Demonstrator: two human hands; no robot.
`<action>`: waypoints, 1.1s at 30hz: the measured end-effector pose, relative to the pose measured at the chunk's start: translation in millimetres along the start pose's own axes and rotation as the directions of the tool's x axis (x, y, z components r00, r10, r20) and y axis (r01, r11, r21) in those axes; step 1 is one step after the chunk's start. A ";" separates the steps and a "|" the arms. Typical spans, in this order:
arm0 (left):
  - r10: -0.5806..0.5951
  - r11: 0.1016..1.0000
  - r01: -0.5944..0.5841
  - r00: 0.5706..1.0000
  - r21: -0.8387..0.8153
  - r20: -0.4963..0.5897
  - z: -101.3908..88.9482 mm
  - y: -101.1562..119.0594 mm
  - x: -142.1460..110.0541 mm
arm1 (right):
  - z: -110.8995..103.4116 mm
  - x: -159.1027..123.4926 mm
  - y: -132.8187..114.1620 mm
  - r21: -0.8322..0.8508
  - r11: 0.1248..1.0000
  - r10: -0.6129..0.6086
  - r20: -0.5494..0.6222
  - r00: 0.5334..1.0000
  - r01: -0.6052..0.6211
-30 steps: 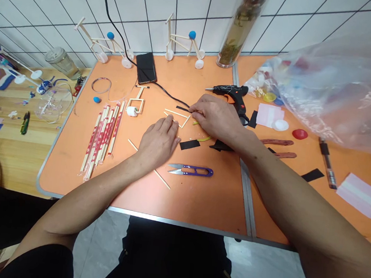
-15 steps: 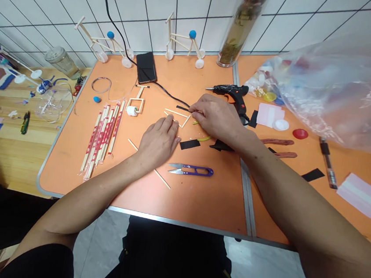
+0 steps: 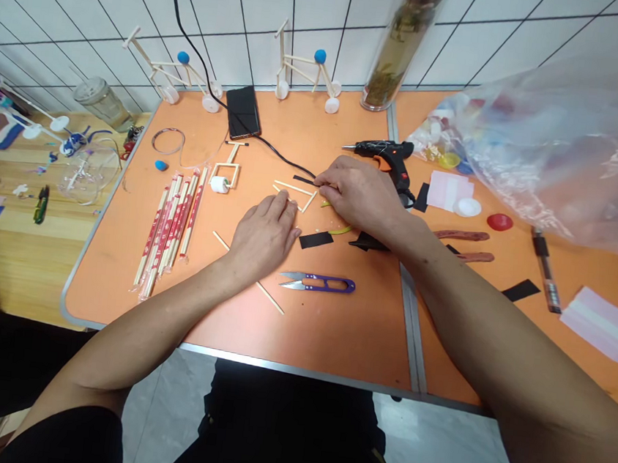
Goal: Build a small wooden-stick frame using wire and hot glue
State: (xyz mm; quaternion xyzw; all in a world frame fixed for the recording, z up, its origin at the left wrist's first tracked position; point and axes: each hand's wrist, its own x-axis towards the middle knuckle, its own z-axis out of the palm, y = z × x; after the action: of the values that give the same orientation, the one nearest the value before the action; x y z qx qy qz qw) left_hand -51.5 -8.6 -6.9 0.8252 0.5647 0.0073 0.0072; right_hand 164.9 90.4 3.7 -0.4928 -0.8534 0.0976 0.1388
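My left hand [image 3: 264,236] lies palm down on the orange table [image 3: 331,337], its fingertips pressing on thin wooden sticks [image 3: 294,188] glued in a small frame. My right hand [image 3: 360,195] is curled, its fingertips pinching a thin black strip [image 3: 303,180] at the sticks' right end. A loose wooden stick [image 3: 269,297] runs under my left wrist. Purple thread snips [image 3: 319,283] lie just in front of both hands. A black foam scrap [image 3: 316,240] sits between the hands.
A black glue gun [image 3: 386,153] rests behind my right hand, its cord running to the wall. Wrapped chopsticks [image 3: 171,228] lie at the left. A phone [image 3: 243,112], two stick bicycle models [image 3: 304,69], a tall jar [image 3: 403,42] and a plastic bag of caps [image 3: 545,138] stand further back.
Both hands stay where they were. At the far left edge, another person's limb has drawn back out of view.
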 end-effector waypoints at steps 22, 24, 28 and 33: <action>0.003 1.000 -0.003 1.000 0.009 -0.011 1.8 0.0 -0.3 | -1.1 -4.6 -11.0 0.038 0.990 -0.138 0.081 0.987 0.135; 0.004 1.000 -0.004 1.000 0.013 -0.012 2.6 -0.5 -0.3 | -1.1 -5.2 -13.4 0.040 0.989 -0.143 0.124 0.982 0.139; 0.006 1.000 -0.006 1.000 0.012 -0.019 4.2 -1.8 -0.2 | 1.0 -5.2 -15.8 0.023 0.990 -0.143 0.152 0.978 0.141; 0.006 1.000 -0.006 1.000 0.019 -0.015 3.9 -1.6 -0.2 | 2.6 -5.2 -17.2 0.019 0.992 -0.123 0.149 0.981 0.121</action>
State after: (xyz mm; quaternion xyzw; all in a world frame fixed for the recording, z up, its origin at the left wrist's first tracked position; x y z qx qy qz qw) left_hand -53.0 -8.2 -10.8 0.8268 0.5624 0.0083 -0.0049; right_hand 152.5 77.3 5.8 -0.4302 -0.8895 0.1300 0.0825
